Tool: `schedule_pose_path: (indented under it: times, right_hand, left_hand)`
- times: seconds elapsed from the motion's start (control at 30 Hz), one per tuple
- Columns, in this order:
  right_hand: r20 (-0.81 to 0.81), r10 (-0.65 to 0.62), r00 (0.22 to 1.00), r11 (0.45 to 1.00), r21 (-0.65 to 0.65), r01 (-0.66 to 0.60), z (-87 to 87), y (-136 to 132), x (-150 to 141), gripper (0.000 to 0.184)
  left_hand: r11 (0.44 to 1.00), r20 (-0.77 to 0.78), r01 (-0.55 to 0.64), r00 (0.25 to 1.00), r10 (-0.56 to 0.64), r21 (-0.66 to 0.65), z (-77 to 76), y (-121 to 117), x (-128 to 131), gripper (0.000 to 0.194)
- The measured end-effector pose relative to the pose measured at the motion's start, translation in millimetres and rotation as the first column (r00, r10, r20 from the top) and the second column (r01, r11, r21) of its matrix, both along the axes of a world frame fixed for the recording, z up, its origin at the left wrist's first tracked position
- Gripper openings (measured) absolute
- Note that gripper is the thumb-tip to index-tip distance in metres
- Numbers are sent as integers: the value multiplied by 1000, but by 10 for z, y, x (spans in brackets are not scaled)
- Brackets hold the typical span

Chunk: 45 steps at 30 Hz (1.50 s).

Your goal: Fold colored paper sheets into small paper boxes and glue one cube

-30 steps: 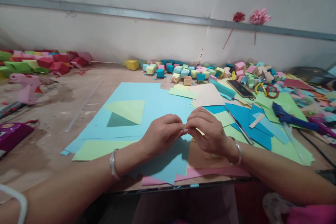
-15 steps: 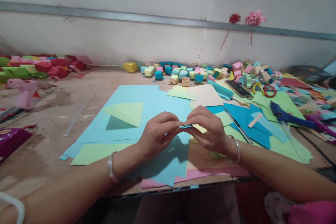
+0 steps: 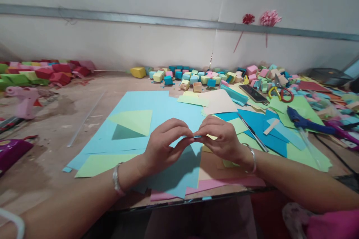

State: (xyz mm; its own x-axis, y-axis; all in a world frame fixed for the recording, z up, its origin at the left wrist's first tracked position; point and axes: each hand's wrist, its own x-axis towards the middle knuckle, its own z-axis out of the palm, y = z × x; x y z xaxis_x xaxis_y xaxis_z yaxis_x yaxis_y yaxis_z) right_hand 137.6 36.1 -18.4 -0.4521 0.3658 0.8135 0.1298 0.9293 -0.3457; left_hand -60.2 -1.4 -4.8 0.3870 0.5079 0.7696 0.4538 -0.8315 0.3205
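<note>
Between my two hands is a small blue piece of paper [image 3: 197, 136], mostly covered by the fingers. My left hand [image 3: 168, 142] pinches its left end between thumb and fingertips. The other end is pinched the same way by my right hand [image 3: 220, 136]. Both hands hover over a large light-blue sheet [image 3: 179, 115] on the table, casting a shadow on it. A folded light-green paper [image 3: 134, 119] rests on that sheet, left of my left hand. A pen-like metal tool [image 3: 252, 132] lies right of my right hand.
Small paper boxes [image 3: 185, 78] line the wall. To the right are scissors [image 3: 280, 91], a phone [image 3: 254, 94], a blue-handled tool [image 3: 308, 121] and dark-blue paper [image 3: 272, 143]. At left stand a pink glue gun [image 3: 24, 101] and a purple device [image 3: 14, 153]. A clear stick [image 3: 85, 119] lies nearby.
The blue paper has flattened to a thin edge-on line between my fingers. My left fingers have shifted slightly, leaving a wider gap behind the thumb. The view has moved a little.
</note>
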Motion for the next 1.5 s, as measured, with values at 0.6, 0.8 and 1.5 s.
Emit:
schedule_pose_path:
  times: [0.6,0.8,1.5]
  right_hand:
    - [18,-81,997,996,44,81,61,-49,-22,3]
    - [27,-168,985,986,28,167,14,-94,-43,8]
    - [38,-149,988,906,-395,152,-128,-58,-101,3]
  left_hand:
    - [998,0,-64,998,64,-25,30,74,-25,8]
    - [949,-98,-132,981,166,286,85,48,-75,9]
    - [894,175,-48,975,140,-446,-194,178,-34,17]
